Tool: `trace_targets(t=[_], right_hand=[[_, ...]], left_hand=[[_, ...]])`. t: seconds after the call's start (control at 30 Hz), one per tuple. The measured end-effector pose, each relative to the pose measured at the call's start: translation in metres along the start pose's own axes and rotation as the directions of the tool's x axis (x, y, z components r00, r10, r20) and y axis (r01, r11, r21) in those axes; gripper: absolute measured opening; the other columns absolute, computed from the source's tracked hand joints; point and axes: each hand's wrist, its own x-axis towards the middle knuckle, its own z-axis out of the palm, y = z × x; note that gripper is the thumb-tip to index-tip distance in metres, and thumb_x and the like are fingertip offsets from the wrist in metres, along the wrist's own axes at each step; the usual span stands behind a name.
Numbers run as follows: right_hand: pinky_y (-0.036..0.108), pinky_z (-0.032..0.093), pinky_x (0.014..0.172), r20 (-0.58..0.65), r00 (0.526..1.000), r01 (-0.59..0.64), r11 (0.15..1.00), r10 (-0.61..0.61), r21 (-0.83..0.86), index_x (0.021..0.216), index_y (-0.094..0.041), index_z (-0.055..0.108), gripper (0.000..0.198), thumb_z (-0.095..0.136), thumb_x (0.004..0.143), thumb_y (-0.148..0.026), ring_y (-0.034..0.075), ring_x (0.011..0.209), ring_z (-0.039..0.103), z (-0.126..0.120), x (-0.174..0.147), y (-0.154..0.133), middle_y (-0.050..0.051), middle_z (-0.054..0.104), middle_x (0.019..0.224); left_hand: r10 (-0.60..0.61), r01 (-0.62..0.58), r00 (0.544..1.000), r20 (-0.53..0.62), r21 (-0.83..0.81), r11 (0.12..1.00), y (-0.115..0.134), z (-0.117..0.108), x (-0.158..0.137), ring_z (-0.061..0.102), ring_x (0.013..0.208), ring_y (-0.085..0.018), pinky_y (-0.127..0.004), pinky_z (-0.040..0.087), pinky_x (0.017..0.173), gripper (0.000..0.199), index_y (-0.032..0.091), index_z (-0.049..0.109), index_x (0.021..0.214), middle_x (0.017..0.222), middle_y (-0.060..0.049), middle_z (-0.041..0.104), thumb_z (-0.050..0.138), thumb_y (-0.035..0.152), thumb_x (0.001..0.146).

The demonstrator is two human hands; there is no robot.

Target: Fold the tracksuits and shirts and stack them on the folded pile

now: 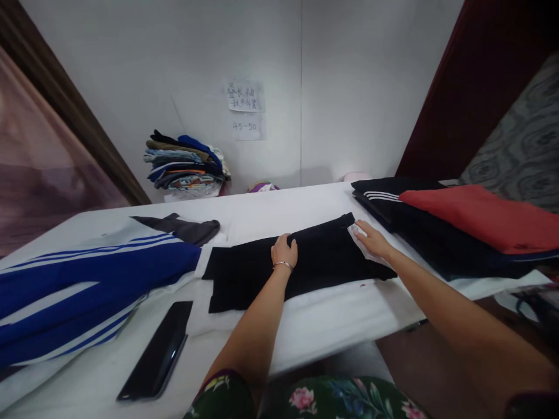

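White-covered table (279,208), black garment (325,256) laid flat, grey wall (358,87), paper signs (247,96)

I count two hands: left hand (285,251), right hand (371,237), around centre. One bracelet (283,265), centre. Black garment (323,256): one, centre. Blue striped garment (131,273): one, left. Grey garment (194,230): one, left of centre. Clothes stacks: two, upper left (187,166) and right (393,215); layers inside I cannot count surely. Paper notes: two (247,96) (248,127), upper middle. Dark glossy object (157,349): one, lower left.
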Motion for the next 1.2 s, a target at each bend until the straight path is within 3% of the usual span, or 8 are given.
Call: trace_targets(t=[0.2, 0.4, 0.5, 0.63, 0.87, 0.97, 1.07, 1.2], right_hand=[[0.053, 0.018, 0.111, 0.139, 0.990, 0.027, 0.961, 0.012, -0.275, 0.143, -0.017, 0.033, 0.063, 0.035, 0.091, -0.053, 0.029, 0.142, 0.011, 0.033, 0.044, -0.008, 0.012, 0.020, 0.153], [0.053, 0.018, 0.111, 0.247, 0.968, 0.004, 0.978, 0.049, -0.210, 0.139, -0.019, 0.040, 0.065, 0.041, 0.087, -0.058, 0.029, 0.141, 0.014, 0.062, 0.048, -0.002, 0.010, 0.026, 0.151], [0.051, 0.020, 0.111, 0.248, 0.967, -0.036, 0.995, 0.060, -0.098, 0.133, -0.018, 0.048, 0.068, 0.050, 0.081, -0.061, 0.031, 0.140, 0.018, 0.054, 0.052, -0.001, 0.012, 0.032, 0.148], [0.044, 0.032, 0.108, 0.217, 0.973, -0.100, 0.988, 0.072, 0.117, 0.123, -0.021, 0.059, 0.058, 0.047, 0.083, -0.061, 0.026, 0.128, 0.044, 0.020, 0.050, -0.002, 0.008, 0.053, 0.134], [0.045, 0.039, 0.102, 0.003, 0.973, -0.206, 0.863, 0.231, 0.462, 0.114, -0.019, 0.065, 0.052, 0.064, 0.074, -0.053, 0.025, 0.111, 0.059, -0.048, -0.039, 0.014, 0.008, 0.069, 0.109], [0.047, 0.040, 0.101, -0.031, 0.971, -0.208, 0.896, 0.239, 0.393, 0.111, -0.020, 0.066, 0.050, 0.068, 0.072, -0.050, 0.028, 0.110, 0.059, -0.053, -0.095, 0.022, 0.009, 0.066, 0.114], [0.048, 0.039, 0.103, -0.080, 0.991, -0.086, 0.971, 0.106, 0.223, 0.115, -0.023, 0.065, 0.049, 0.067, 0.072, -0.048, 0.029, 0.117, 0.054, -0.045, -0.131, 0.026, 0.008, 0.059, 0.126], [0.044, 0.036, 0.107, -0.111, 0.983, 0.152, 0.988, -0.147, 0.039, 0.122, -0.026, 0.061, 0.043, 0.059, 0.082, -0.043, 0.025, 0.125, 0.047, -0.029, -0.138, 0.018, 0.006, 0.054, 0.133]], left_hand=[[-0.036, 0.036, 0.999, 0.001, -0.007, 0.999, -0.001, -0.007, -0.001, 0.061, 0.100, -0.021, -0.032, 0.047, 0.086, 0.033, 0.025, 0.056, 0.118, 0.124, -0.005, 0.058, 0.043, 0.024, 0.088], [-0.150, 0.141, 0.980, 0.127, 0.076, 0.987, 0.000, -0.010, 0.004, 0.061, 0.101, -0.025, -0.037, 0.047, 0.083, 0.036, 0.025, 0.056, 0.118, 0.124, -0.008, 0.057, 0.041, 0.021, 0.086], [-0.159, 0.149, 0.977, 0.145, 0.081, 0.986, 0.001, -0.011, 0.006, 0.060, 0.102, -0.027, -0.039, 0.047, 0.084, 0.037, 0.025, 0.056, 0.119, 0.124, -0.008, 0.056, 0.041, 0.021, 0.085], [-0.154, 0.145, 0.977, 0.149, 0.067, 0.987, 0.001, -0.011, 0.006, 0.059, 0.105, -0.026, -0.038, 0.046, 0.087, 0.036, 0.024, 0.057, 0.117, 0.123, -0.008, 0.058, 0.043, 0.020, 0.085], [-0.146, 0.137, 0.981, 0.130, 0.075, 0.988, 0.003, -0.010, 0.005, 0.059, 0.105, -0.025, -0.038, 0.046, 0.087, 0.035, 0.026, 0.058, 0.116, 0.123, -0.007, 0.058, 0.044, 0.020, 0.085], [-0.145, 0.136, 0.982, 0.124, 0.076, 0.988, 0.004, -0.010, 0.005, 0.059, 0.104, -0.025, -0.038, 0.046, 0.088, 0.034, 0.026, 0.058, 0.116, 0.122, -0.007, 0.059, 0.045, 0.020, 0.085], [-0.146, 0.137, 0.982, 0.119, 0.082, 0.987, 0.006, -0.011, 0.005, 0.059, 0.105, -0.026, -0.039, 0.046, 0.089, 0.035, 0.025, 0.057, 0.118, 0.123, -0.009, 0.058, 0.045, 0.025, 0.086], [-0.070, 0.064, 0.996, 0.054, 0.100, 0.993, 0.012, -0.017, 0.002, 0.051, 0.116, -0.029, -0.043, 0.043, 0.094, 0.046, 0.024, 0.051, 0.128, 0.133, -0.011, 0.050, 0.044, 0.045, 0.088]])
